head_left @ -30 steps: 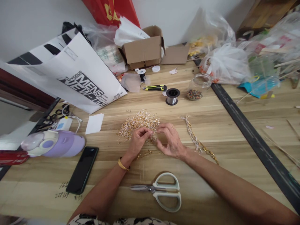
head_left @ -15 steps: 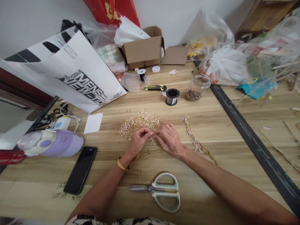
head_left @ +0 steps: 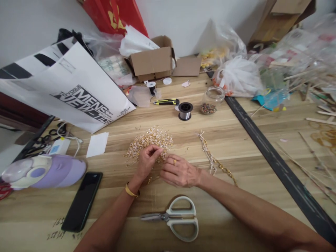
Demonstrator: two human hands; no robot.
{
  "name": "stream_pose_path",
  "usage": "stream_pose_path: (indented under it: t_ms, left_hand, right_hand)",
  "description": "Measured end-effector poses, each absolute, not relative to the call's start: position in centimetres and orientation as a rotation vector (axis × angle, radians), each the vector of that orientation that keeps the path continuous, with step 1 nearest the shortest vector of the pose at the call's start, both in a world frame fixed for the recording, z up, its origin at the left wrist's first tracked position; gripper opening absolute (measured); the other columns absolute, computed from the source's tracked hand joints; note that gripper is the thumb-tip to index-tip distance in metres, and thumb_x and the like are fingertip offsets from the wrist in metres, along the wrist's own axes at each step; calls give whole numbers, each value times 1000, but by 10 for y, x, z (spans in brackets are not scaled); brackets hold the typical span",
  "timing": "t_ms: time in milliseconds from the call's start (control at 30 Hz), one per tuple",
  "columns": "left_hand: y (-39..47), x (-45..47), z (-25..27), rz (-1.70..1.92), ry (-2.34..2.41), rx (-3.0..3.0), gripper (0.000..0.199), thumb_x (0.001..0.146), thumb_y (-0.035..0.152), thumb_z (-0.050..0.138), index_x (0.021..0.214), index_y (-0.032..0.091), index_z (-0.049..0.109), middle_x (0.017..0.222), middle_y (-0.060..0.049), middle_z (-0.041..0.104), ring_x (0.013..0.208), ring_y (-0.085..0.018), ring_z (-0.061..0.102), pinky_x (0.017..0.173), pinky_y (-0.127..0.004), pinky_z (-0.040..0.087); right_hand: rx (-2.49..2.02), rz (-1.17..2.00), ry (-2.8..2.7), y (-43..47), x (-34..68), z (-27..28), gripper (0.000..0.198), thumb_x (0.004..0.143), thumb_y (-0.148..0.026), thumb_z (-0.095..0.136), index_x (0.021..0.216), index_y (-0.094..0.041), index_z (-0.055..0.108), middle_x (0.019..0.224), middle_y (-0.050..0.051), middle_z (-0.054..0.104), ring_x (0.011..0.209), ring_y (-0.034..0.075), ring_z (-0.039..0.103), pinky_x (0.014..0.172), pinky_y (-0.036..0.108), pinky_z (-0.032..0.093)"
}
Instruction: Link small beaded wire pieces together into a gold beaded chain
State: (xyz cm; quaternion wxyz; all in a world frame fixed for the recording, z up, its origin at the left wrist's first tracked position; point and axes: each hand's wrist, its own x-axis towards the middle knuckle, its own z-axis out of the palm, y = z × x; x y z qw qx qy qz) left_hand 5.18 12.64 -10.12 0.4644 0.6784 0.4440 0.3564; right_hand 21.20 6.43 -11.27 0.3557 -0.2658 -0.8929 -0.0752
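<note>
My left hand (head_left: 147, 160) is closed, thumb and forefinger pinched at the near edge of a pile of small gold and pale charms (head_left: 141, 141). What the pinch holds is too small to make out. Just right of it, my right hand (head_left: 180, 171) has its fingers curled and pressed together, hiding their tips. A gold strand (head_left: 150, 180) shows partly between the hands and is mostly covered. Below them lie scissors (head_left: 195, 220) with white handles, blades to the left. Silver and gold strung chains (head_left: 208, 150) rest to the right of my right hand.
Beyond the pile are a spool of clear line (head_left: 185, 114), a yellow-black utility knife (head_left: 166, 102) and a jar of beads (head_left: 209, 106). A phone (head_left: 82, 203) and purple bottle (head_left: 60, 171) lie left. A dark strip (head_left: 265, 150) crosses the table at right.
My right hand has come away from my left fingertips, down toward me, and its fingers have curled in more. My left hand stays by the pile. The whole view has shifted slightly.
</note>
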Motion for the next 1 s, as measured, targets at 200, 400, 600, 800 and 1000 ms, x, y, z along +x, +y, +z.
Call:
stream_pose_path:
  t_ms: [200, 400, 600, 800, 1000]
  left_hand:
    - [124, 52, -104, 834, 1094, 1731, 21, 78, 33, 65, 68, 15, 61, 64, 1, 58, 62, -12, 51, 60, -22, 41]
    - [123, 53, -102, 846, 1097, 1763, 19, 78, 31, 64, 68, 16, 61, 66, 1, 60, 63, -12, 53, 61, -22, 41]
    - [123, 53, -99, 831, 1095, 1755, 19, 78, 31, 64, 67, 15, 62, 65, 0, 61, 63, -13, 53, 61, -22, 42]
    - [123, 52, -101, 803, 1041, 1788, 16, 80, 29, 62, 72, 16, 66, 69, -2, 65, 67, -15, 58, 64, -24, 44]
    - [121, 54, -99, 872, 1031, 1863, 11, 79, 22, 61, 70, 17, 65, 68, -1, 66, 63, -14, 56, 63, -24, 43]
  right_hand:
    - [-673, -255, -2325, 64, 211, -113, 21, 92, -20, 50, 72, -18, 56, 64, 0, 51, 65, 13, 46, 65, 29, 40]
    - [-639, -290, -2338, 61, 210, -119, 20, 91, -19, 51, 72, -17, 54, 65, -1, 51, 59, 12, 46, 51, 27, 32]
    - [-787, -254, -2319, 61, 216, -118, 10, 92, -13, 49, 86, -14, 57, 71, 1, 56, 59, 11, 51, 49, 25, 36]
    - [-1029, -102, -2260, 63, 221, -129, 27, 93, -9, 39, 118, -11, 49, 117, 16, 58, 87, 16, 64, 57, 23, 52]
    - [-1220, 19, -2172, 66, 222, -134, 32, 94, -12, 39, 127, -14, 44, 124, 16, 57, 102, 20, 63, 61, 24, 56]
